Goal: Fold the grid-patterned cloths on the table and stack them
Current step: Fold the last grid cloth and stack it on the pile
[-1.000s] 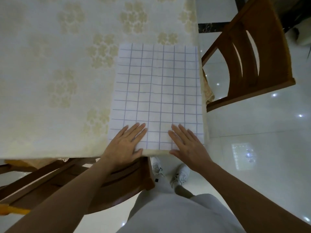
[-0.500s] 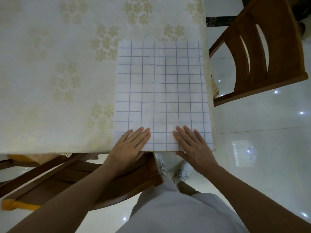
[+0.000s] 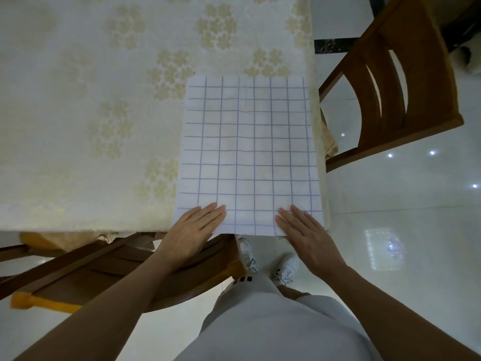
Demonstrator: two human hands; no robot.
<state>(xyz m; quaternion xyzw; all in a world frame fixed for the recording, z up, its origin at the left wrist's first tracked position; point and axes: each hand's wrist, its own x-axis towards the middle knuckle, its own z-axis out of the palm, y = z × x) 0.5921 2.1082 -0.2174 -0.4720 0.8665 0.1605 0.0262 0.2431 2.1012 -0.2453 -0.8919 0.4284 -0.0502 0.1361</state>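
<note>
A white cloth with a blue grid (image 3: 247,152) lies flat on the table (image 3: 91,113) at its right front corner, long side running away from me. My left hand (image 3: 192,233) rests flat on the cloth's near left corner, fingers straight. My right hand (image 3: 307,235) lies flat on the near right corner, fingers straight too. Both palms hang partly over the table's front edge. Only this one grid cloth is in view.
The table wears a cream cloth with pale flower prints. A wooden chair (image 3: 395,87) stands to the right of the table, another wooden chair (image 3: 104,269) is tucked under the front edge at my left. Glossy white floor tiles (image 3: 403,230) lie to the right.
Both hands have slid apart along the cloth's near edge, from near its middle out to the two near corners. The cloth stays flat.
</note>
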